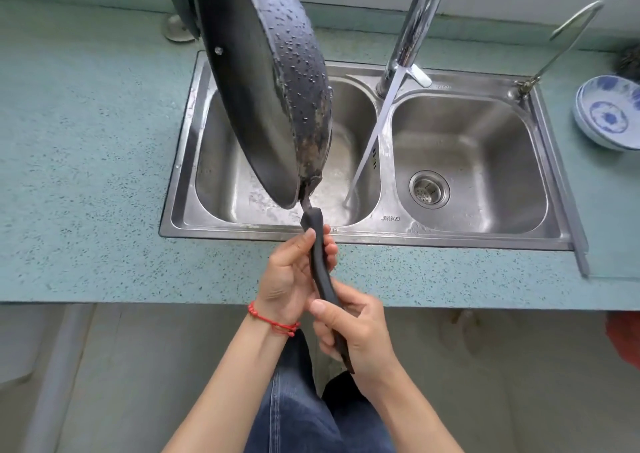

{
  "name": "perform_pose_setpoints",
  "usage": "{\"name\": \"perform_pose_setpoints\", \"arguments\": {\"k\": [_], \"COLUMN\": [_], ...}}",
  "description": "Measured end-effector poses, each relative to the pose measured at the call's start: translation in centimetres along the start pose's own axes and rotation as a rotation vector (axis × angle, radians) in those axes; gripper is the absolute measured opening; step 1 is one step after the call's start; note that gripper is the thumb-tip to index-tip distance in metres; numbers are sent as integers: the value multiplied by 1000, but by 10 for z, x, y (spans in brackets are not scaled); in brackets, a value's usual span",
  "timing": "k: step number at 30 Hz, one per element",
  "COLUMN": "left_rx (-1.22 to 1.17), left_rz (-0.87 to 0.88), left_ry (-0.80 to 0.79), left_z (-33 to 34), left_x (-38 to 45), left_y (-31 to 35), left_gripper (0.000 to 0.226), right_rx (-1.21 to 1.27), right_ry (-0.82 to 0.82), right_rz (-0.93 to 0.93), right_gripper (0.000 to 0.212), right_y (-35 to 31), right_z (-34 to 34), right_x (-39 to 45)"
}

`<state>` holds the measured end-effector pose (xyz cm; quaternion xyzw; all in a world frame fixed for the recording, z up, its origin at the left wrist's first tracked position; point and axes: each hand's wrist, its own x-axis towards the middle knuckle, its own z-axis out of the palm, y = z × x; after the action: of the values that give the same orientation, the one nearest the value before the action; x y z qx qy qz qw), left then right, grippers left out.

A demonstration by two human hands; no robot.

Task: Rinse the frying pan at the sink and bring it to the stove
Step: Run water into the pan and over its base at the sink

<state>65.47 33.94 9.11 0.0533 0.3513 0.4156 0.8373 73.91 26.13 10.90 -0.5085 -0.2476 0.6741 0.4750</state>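
1. Speckled blue-green countertop (86, 162), stainless double sink (367, 233) set into it, concrete floor below the front edge.
2. One frying pan (249, 82), tipped on edge above the left basin of the sink, inside facing left, wet and beaded on its outer wall, clear of the water stream (369, 141).
3. One handle (322, 272), reaching from the pan back over the sink's front rim toward the body.
4. Left hand (289, 279) wrapped around the upper handle just in front of the sink; right hand (356, 331) closed on the tail end, further from the sink. Both grips closed, holding the pan.
5. One tall faucet (412, 30) behind the sink divider, running into the left basin; one thin second tap (561, 37) at the sink's back right corner.
6. One stack of blue-and-white bowls (609, 113) right of the sink, count in the stack unclear.
7. Risks, as judged: wet handle turning in the palms from the pan's weight out front; rim knocking the faucet on the swing away; dripping across counter and floor on the way to the stove, not in view; water left running.
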Motion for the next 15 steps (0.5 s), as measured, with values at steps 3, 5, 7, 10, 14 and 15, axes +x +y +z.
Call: {"name": "perform_pose_setpoints", "arguments": {"k": [3, 5, 7, 10, 14, 15], "left_rx": [45, 102, 146, 242, 335, 352], "left_rz": [14, 40, 78, 159, 260, 279], "left_ry": [6, 18, 33, 79, 160, 171], "left_z": [0, 0, 0, 0, 0, 0], "left_x": [0, 1, 1, 1, 1, 0], "left_y": [1, 1, 0, -1, -3, -3], "left_gripper": [21, 19, 17, 9, 12, 12], "right_rx": [-18, -84, -164, -240, -427, -445], "right_ry": [-25, -45, -62, -28, 17, 14], "right_rz": [7, 3, -17, -56, -78, -78], "right_gripper": [7, 7, 10, 17, 18, 15], "right_y": [-1, -3, -5, -5, 0, 0], "right_z": [-3, -7, -11, -15, -13, -12], "right_x": [0, 1, 2, 5, 3, 2]}}
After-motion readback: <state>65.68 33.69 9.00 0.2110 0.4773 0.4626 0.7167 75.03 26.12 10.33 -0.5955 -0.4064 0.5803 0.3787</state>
